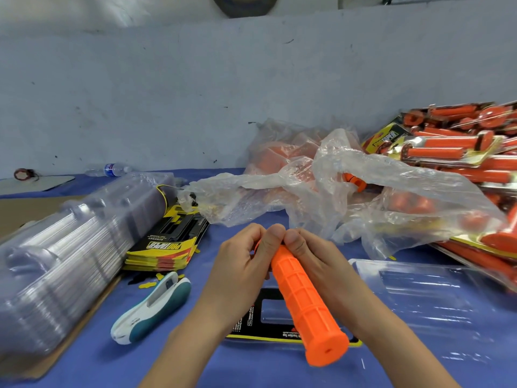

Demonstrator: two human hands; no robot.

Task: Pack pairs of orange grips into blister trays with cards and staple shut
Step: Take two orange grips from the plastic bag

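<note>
Tray stack (70, 261) sits far left on the table (251, 368). Card stack (165, 247) is just right of it, with the stapler (152, 306) in front of the cards, nearer the table edge. Centre: single card (268, 317) flat on the table, grip (305, 303) above it, its far end held by left hand (243, 259) and right hand (316, 261) side by side. Open tray (419, 298) lies right of the card. Bag (335, 191) is behind the hands, with loose grips (354, 180) in it. Finished packs (461, 152) are piled far right, behind the open tray. Bottle (112, 169) lies on its side back left, by the wall (195, 93).
</note>
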